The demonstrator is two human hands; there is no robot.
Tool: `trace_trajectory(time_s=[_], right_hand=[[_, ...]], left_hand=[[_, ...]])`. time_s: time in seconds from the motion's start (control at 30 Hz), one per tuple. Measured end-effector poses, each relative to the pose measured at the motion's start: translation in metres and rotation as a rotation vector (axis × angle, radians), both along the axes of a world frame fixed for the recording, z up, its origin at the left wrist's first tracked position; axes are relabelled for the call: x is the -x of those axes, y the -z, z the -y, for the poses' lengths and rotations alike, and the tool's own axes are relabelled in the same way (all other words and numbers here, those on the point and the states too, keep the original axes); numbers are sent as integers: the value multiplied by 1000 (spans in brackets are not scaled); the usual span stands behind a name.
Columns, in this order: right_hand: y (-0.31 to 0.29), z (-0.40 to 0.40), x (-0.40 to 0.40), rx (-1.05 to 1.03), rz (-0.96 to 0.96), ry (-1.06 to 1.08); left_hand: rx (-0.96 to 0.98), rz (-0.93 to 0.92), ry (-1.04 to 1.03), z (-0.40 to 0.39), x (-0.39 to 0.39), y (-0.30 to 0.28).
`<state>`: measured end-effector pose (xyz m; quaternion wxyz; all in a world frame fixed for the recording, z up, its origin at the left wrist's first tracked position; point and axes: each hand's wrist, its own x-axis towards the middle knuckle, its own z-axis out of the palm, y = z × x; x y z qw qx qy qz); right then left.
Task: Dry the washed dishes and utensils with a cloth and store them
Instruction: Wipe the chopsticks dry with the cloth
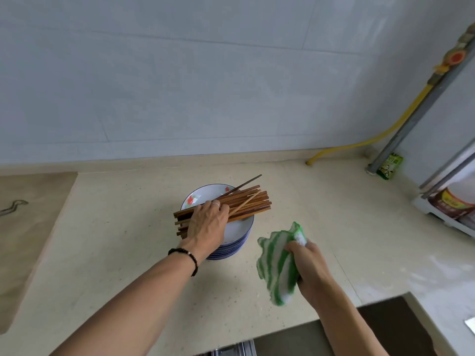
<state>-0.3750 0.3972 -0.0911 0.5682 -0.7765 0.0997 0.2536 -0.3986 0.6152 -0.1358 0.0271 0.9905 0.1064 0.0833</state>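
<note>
Many chopsticks point(226, 204) lay bundled across stacked plates point(236, 235) mid-counter point(128, 253). Left hand point(208, 222) curled over the bundle, probably gathering it for wiping. Right hand point(308, 263) gripped the bunched green-striped cloth point(279, 265) beside the stack, ready.

The cloth point(280, 263) gripped in the right hand point(309, 265) is striped green and white; the chopsticks point(246, 201) under the left hand point(208, 224) are brown, one darker and one paler; the plates point(237, 233) stacked beneath that hand are white with blue rims, the top one showing red and green flowers; the bracelet point(186, 255) at the left wrist is black; the counter point(128, 240) around both hands is speckled beige; the hose point(385, 132) beyond the right hand is yellow; the wall point(205, 73) beyond both hands is pale grey-blue.
</note>
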Motion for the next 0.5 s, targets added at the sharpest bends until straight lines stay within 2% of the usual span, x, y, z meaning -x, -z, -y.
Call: trace_trajectory(time_s=[0.33, 0.5], right_hand=[[7, 3, 11, 7, -18, -11], [7, 4, 13, -17, -38, 15]], left_hand=[[0, -8, 84, -1, 3, 12], [-60, -7, 88, 2, 10, 15]])
